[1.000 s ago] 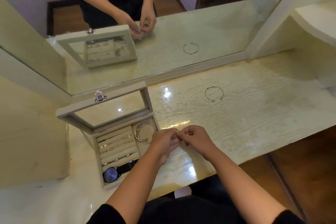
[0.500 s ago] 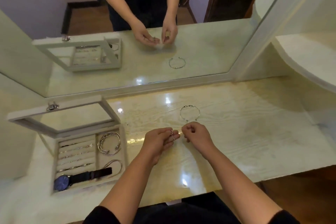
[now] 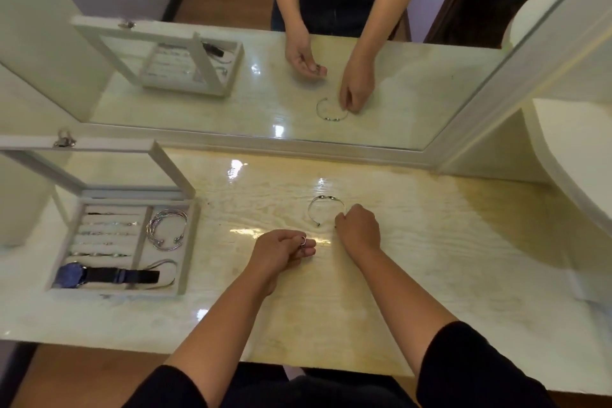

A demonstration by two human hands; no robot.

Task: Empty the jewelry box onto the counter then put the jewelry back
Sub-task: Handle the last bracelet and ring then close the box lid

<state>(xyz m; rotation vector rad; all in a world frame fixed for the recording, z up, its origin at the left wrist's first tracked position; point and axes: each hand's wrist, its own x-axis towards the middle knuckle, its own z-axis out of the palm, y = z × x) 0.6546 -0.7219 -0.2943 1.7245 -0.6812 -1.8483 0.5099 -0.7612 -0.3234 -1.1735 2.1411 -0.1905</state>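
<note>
Meanwhile our left hand (image 3: pixel 281 252) pinched a ring (image 3: pixel 303 240) over the counter (image 3: pixel 430 258); our right hand (image 3: pixel 359 230) lay curled beside the bangle (image 3: pixel 326 211), its grasp impossible to tell. The open jewelry box (image 3: pixel 189 242) sat well left.

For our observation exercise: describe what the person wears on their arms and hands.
The left sleeve and right sleeve are black, ending near the elbows; forearms bare. The left hand and right hand are ungloved, with nothing on either wrist.
</note>
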